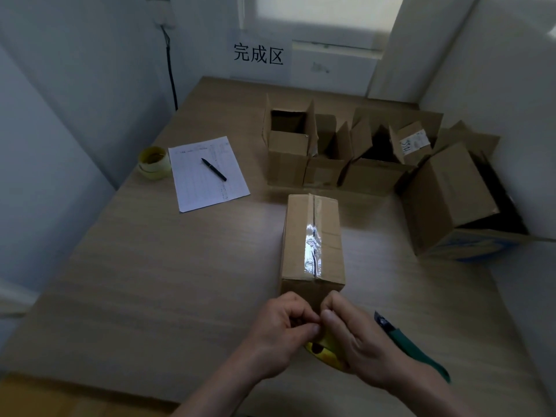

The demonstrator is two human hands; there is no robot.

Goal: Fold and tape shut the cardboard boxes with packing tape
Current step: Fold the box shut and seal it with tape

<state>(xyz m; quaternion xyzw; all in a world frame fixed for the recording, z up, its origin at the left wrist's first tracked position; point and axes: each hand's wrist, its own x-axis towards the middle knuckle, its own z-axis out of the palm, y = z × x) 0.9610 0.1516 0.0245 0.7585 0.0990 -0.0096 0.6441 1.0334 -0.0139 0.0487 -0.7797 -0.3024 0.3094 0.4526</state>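
Two hands: left hand (285, 323) and right hand (346, 329) are pinching at the yellow tape roll (323, 352).
Box: taped box (313, 239) is sitting just beyond them.
Handling: tape is looking thin and sticky; pinching its free end seems best.

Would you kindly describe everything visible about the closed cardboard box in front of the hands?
The closed cardboard box is plain brown, long and narrow, and lies flat on the wooden table with one short end toward the person. Its top flaps are folded shut, and a strip of shiny clear packing tape, somewhat wrinkled, runs along the centre seam and over the near edge. The left hand and right hand are at its near end.
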